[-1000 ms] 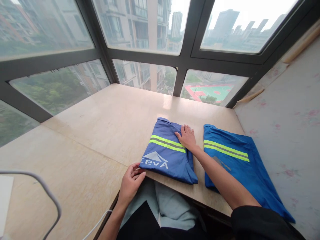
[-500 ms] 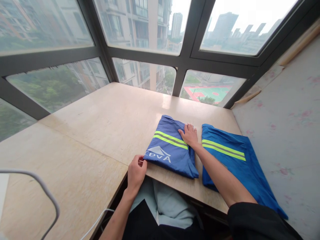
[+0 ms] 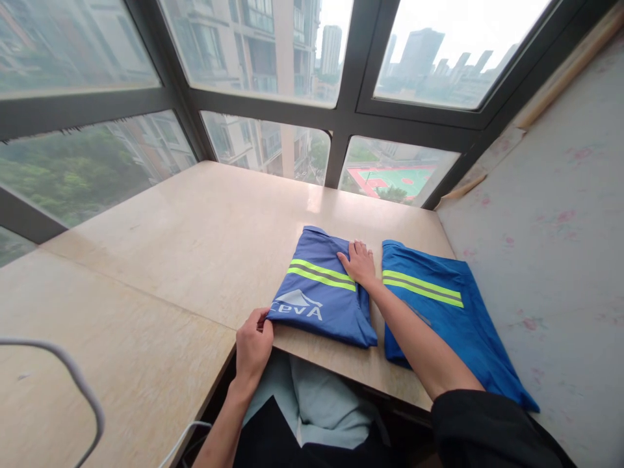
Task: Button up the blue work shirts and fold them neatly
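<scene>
A folded purplish-blue work shirt [image 3: 319,305], with yellow-green reflective stripes and white lettering, lies flat near the table's front edge. Its near left corner is pinched between the thumb and fingers of my left hand [image 3: 254,343]. My right hand [image 3: 359,262] rests palm down on the right side of the same shirt, fingers stretched out. Just to the right lies a second folded garment [image 3: 419,283], brighter blue with matching stripes; my right forearm passes over it and hides part of it.
The pale marble-look tabletop [image 3: 185,247] reaches back to grey-framed windows [image 3: 341,123]. A floral-papered wall [image 3: 546,260] bounds the right side. At the left front a grey curved tube [image 3: 78,377] rises, and a white cable [image 3: 188,432] hangs by the table edge.
The camera view has turned slightly right, so everything sits a little further left. Both hands keep their places on the shirt.
</scene>
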The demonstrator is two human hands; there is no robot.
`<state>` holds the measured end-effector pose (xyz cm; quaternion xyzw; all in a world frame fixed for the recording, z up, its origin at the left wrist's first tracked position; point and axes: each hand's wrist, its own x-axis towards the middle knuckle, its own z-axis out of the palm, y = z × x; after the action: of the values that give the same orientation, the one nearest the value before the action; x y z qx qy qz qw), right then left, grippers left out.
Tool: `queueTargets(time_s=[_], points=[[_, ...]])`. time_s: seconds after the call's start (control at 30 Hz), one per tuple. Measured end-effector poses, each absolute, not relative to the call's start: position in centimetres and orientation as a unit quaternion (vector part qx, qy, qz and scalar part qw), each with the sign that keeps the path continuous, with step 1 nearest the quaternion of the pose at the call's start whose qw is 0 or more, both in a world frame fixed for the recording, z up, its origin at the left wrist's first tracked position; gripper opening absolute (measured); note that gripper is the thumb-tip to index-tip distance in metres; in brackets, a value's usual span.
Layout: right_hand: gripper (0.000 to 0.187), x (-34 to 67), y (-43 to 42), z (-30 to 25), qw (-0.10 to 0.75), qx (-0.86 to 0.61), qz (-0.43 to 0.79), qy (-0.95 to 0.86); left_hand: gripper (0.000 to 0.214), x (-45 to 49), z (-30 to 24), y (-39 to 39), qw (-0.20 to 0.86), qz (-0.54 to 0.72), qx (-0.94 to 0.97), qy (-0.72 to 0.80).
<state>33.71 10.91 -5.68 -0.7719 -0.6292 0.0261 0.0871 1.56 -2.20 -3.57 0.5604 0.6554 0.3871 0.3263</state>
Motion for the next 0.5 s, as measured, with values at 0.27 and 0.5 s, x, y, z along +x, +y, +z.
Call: queueTargets(time_s=[0.27,0.5], points=[[0.072,33.8,11.1,-6.0,0.102,-0.768,0.039,-0.631,0.028,1.4,0.0,0.2,0.654,0.376,0.296,0.586],[0.069,34.0,11.1,-6.2,0.127,-0.759,0.058,-0.636,0.033,2.7,0.9,2.9,0.655,0.262,0.396,0.587]])
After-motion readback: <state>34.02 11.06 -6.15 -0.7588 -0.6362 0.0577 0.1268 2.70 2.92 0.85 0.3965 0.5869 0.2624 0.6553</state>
